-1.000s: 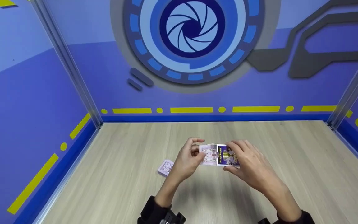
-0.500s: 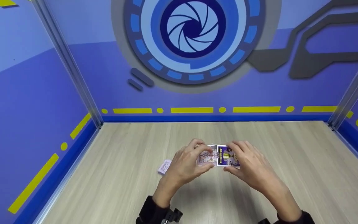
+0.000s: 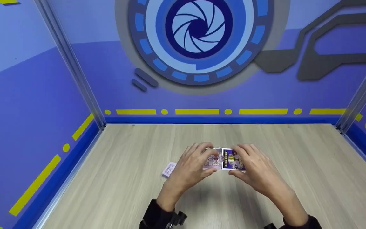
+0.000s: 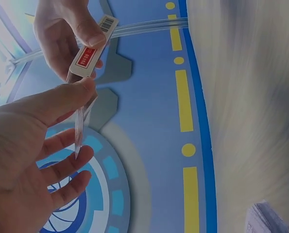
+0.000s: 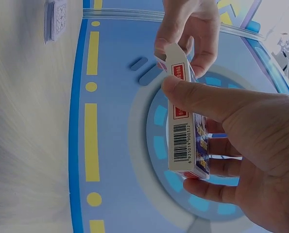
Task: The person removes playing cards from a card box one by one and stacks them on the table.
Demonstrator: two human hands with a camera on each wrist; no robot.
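Note:
Above the table, my right hand grips a playing-card box, purple and yellow on its face. A barcode and red labels run along the box's white narrow side in the right wrist view. My left hand pinches some playing cards with a pale patterned back, thumb at the near edge and fingers at the far edge. These cards meet the left, flapped end of the box; how far they reach inside is hidden. Seen edge-on in the left wrist view, the cards form a thin stack.
A second stack of cards lies on the wooden table left of my left hand, which partly covers it. Blue panels with yellow marks rise along the back and both sides.
My left hand has moved right and turned over the cards, its fingers now spanning their far and near edges. The right hand and the box have hardly moved.

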